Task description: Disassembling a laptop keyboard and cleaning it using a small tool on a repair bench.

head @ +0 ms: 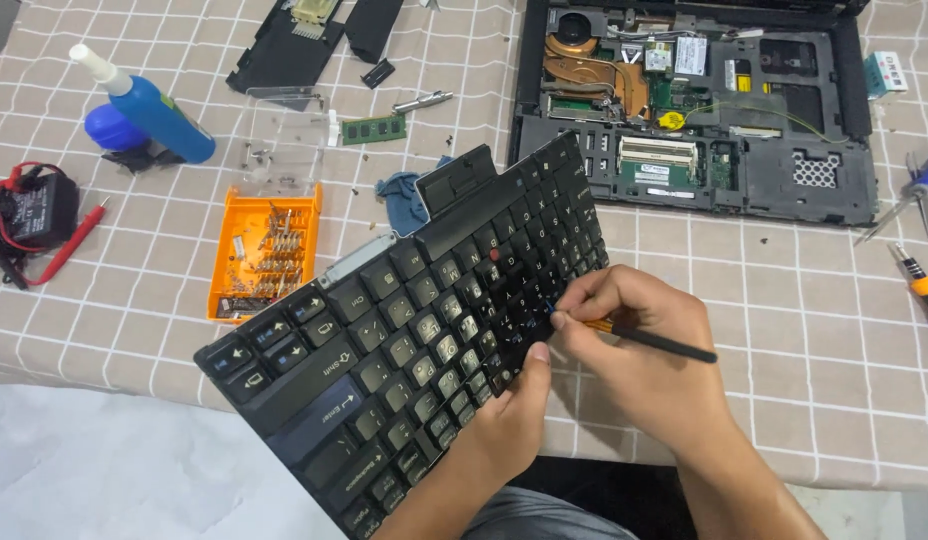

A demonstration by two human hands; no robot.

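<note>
Keyboard, black and detached, is held tilted over the near edge of the worktop, its long side running from lower left to upper right. Left hand comes up from below and grips the keyboard's lower edge, thumb pressed on the keys. Right hand has its fingers closed around a thin black tool with an orange band, the tip touching the keys; which key it meets is hard to tell. Beyond the keyboard's far corner lies the opened laptop base, near but apart. To the left an orange bit tray sits just beside the keyboard's upper edge. Bare checked cloth lies to the right, up to a screwdriver at the frame's edge.
</note>
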